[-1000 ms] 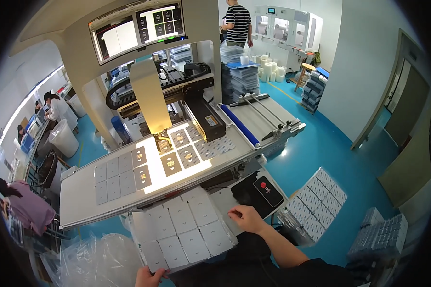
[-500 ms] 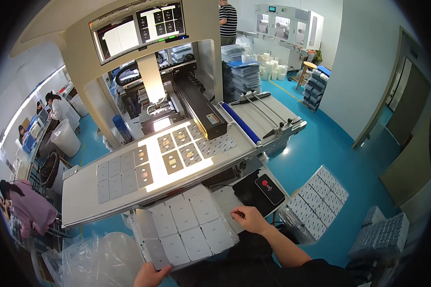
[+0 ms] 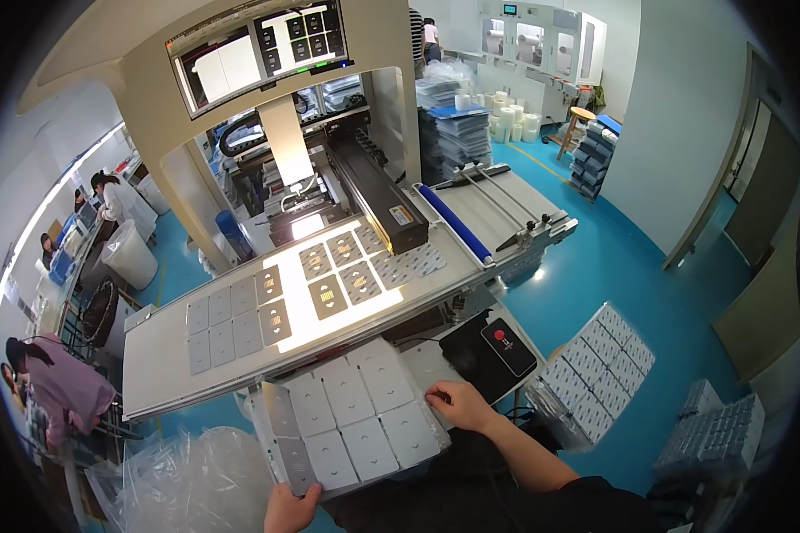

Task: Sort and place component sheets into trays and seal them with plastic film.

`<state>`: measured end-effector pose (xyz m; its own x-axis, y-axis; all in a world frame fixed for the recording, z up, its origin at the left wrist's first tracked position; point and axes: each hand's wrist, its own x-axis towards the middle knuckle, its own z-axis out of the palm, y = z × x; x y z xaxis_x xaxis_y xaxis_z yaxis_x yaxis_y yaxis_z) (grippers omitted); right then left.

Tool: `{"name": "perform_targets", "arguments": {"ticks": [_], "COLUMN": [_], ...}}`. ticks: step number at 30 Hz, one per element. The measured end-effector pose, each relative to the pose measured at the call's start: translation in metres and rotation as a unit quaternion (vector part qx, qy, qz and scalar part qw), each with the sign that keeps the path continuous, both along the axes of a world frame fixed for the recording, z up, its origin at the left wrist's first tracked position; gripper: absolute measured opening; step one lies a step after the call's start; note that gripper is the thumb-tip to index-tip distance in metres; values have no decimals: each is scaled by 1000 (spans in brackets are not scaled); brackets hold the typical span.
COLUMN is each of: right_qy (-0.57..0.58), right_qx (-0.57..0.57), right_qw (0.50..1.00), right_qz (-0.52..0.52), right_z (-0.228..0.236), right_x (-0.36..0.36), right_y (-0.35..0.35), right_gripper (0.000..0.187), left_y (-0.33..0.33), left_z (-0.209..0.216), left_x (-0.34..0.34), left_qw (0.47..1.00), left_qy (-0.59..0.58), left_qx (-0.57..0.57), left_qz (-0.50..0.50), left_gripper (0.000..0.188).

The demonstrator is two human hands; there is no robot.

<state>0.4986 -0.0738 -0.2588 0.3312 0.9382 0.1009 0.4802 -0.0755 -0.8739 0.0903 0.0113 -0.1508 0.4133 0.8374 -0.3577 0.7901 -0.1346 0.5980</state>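
Observation:
A stack of grey sheets point(image 3: 347, 413), marked off in rounded rectangles with small arrow marks, lies before me at the front of the machine. My left hand point(image 3: 291, 509) pinches its near left corner, thumb on top and the other fingers hidden beneath. Along the left side, the top sheet's edge strip point(image 3: 281, 417) stands bent up a little. At the right edge of the stack is my right hand point(image 3: 460, 406), closed, with its fingertips pressed together. Whether they grip a sheet's edge cannot be made out.
Behind the stack runs a conveyor bed point(image 3: 160, 369) carrying grey and patterned cards under a black machine head point(image 3: 378, 200). A control box with a red button point(image 3: 500, 336) sits to the right. Patterned sheets point(image 3: 600, 373) are stacked beyond it; clear plastic bags point(image 3: 200, 480) lie left.
My right hand has come to the stack's right edge, where a gap showed before. The bent-up left strip looks raised more. The whole view has shifted slightly.

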Motion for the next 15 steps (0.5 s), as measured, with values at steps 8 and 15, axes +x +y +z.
{"name": "perform_targets", "arguments": {"ticks": [8, 15], "right_qy": [-3, 1], "right_qx": [-5, -17], "right_qw": [1000, 1000], "right_qz": [-1, -7], "right_z": [-5, -12], "right_x": [5, 5], "right_y": [-3, -12], "right_gripper": [19, 20], "left_y": [-4, 4], "left_z": [-18, -78], "left_x": [-28, -72], "left_qw": [999, 905], "left_qy": [-35, 1], "left_qx": [22, 423], "left_qz": [5, -49], "left_gripper": [30, 39]}}
